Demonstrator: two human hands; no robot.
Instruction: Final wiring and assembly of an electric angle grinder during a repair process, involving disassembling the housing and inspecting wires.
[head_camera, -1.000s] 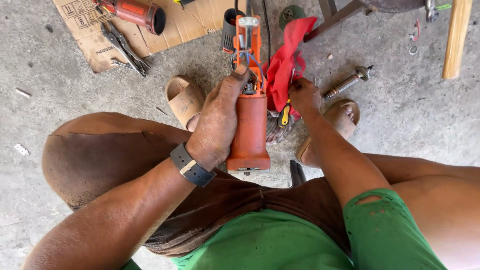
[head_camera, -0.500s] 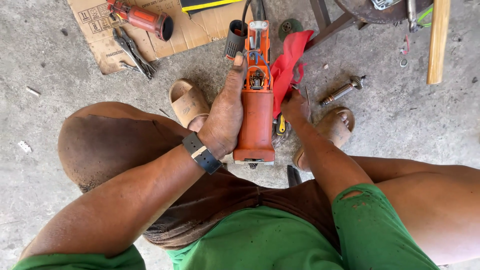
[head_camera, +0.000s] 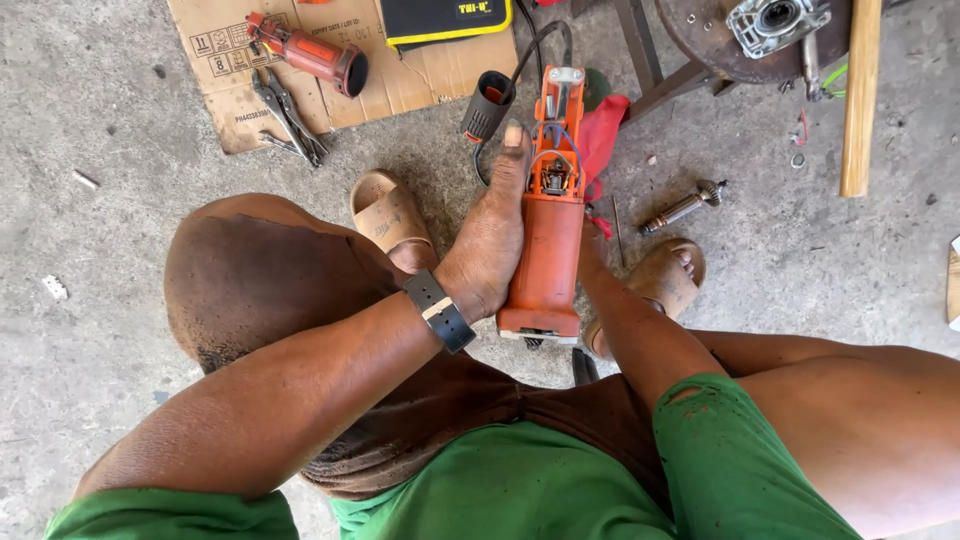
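Observation:
My left hand (head_camera: 488, 250) grips the side of an orange power tool body (head_camera: 545, 255), thumb stretched up along it. The body stands upright between my knees, its top end open with wires and small metal parts showing (head_camera: 556, 170). My right forearm reaches in from the right, and my right hand (head_camera: 592, 250) is mostly hidden behind the tool, so I cannot see what it holds. A red cloth (head_camera: 603, 140) lies behind the tool's upper part. A black watch sits on my left wrist.
Cardboard (head_camera: 215, 60) on the concrete floor carries another orange tool part (head_camera: 310, 50) and pliers (head_camera: 287, 118). Nearby lie a black-and-yellow pouch (head_camera: 445, 20), a black corded end cap (head_camera: 487, 105), a geared metal shaft (head_camera: 685, 207), a wooden stick (head_camera: 860, 95) and a round metal stand (head_camera: 715, 45).
The view has tilted down and the tool sits lower in it. My right hand, earlier visible by the red cloth, has slid behind the orange body. My left hand's grip holds.

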